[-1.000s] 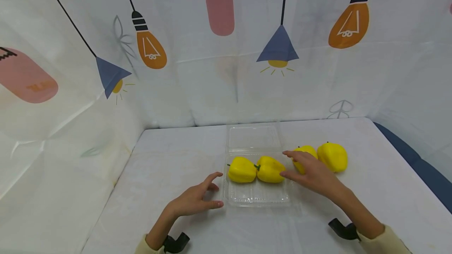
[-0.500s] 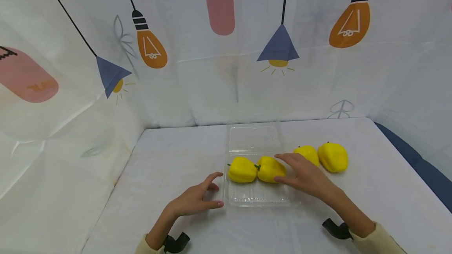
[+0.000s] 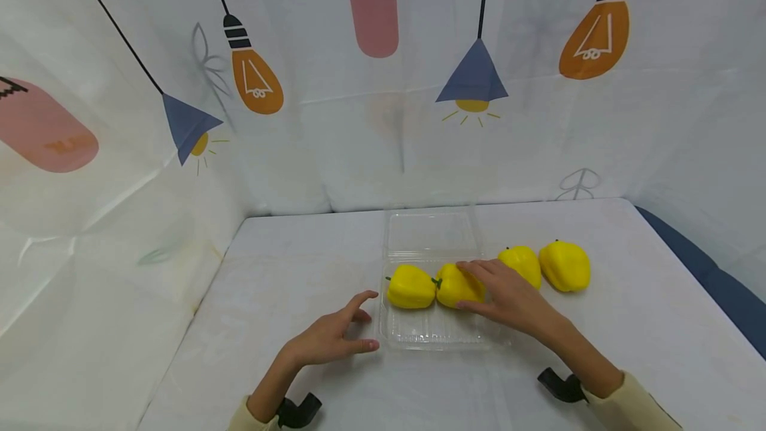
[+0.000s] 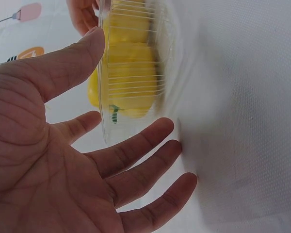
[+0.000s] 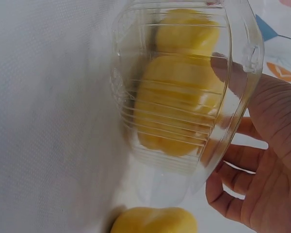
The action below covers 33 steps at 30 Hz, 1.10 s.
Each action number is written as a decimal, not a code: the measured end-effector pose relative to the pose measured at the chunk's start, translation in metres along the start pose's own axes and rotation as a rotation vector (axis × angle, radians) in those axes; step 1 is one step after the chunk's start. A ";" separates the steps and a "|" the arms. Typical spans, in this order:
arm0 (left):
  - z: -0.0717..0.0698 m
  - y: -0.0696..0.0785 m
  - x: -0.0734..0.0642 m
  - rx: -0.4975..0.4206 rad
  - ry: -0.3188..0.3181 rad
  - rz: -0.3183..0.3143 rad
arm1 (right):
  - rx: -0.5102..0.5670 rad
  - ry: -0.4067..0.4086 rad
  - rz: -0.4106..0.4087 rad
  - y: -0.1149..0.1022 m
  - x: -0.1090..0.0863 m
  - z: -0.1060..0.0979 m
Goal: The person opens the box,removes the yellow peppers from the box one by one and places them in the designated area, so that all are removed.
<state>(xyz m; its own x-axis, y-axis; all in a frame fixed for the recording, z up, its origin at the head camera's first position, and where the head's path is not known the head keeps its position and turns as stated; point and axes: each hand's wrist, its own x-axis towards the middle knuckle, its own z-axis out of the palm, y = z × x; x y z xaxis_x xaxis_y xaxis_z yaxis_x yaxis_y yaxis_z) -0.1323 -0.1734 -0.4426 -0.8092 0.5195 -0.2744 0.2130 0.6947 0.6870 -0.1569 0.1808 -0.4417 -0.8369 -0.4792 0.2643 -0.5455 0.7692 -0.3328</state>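
Note:
Two yellow bell peppers lie side by side in a clear plastic clamshell container (image 3: 437, 341), its lid folded back. Over the container, my right hand (image 3: 511, 298) spans the right pepper (image 3: 451, 290), thumb at the near side and index finger at the far side. In the right wrist view the thumb of my right hand (image 5: 276, 141) reaches over the rim to this pepper; the other fingertips are partly hidden. The left pepper (image 3: 410, 287) is untouched. My left hand (image 3: 329, 338) stays beside the container's left edge, fingers spread and loosely bent, holding nothing.
Two more yellow bell peppers, one nearer (image 3: 520, 263) and one farther right (image 3: 565, 266), rest on the white table (image 3: 299, 251) right of the container. A white printed curtain (image 3: 359, 151) hangs behind the table.
My right hand has moved left, from the container's right edge to around the right pepper inside it. The left hand and the peppers have kept their places.

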 end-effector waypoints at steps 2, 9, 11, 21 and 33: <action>0.000 0.000 0.000 -0.001 0.000 0.002 | 0.000 0.002 -0.002 -0.001 0.001 0.001; -0.001 0.000 0.001 -0.005 -0.003 0.002 | -0.009 0.014 0.001 -0.001 0.003 0.003; -0.001 0.000 0.001 -0.007 -0.004 0.001 | -0.014 0.023 -0.004 -0.001 0.003 0.003; -0.001 0.001 0.001 -0.019 -0.012 -0.004 | 0.005 -0.005 0.015 -0.004 0.003 0.002; 0.000 0.001 0.000 -0.019 -0.007 -0.009 | 0.014 0.008 0.044 -0.008 0.001 0.000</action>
<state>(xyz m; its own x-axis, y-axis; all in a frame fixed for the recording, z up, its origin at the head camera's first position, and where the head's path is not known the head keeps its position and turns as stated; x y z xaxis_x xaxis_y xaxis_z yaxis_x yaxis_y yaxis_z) -0.1319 -0.1730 -0.4423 -0.8071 0.5171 -0.2850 0.1954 0.6894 0.6975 -0.1534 0.1748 -0.4388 -0.8596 -0.4421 0.2564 -0.5092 0.7832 -0.3567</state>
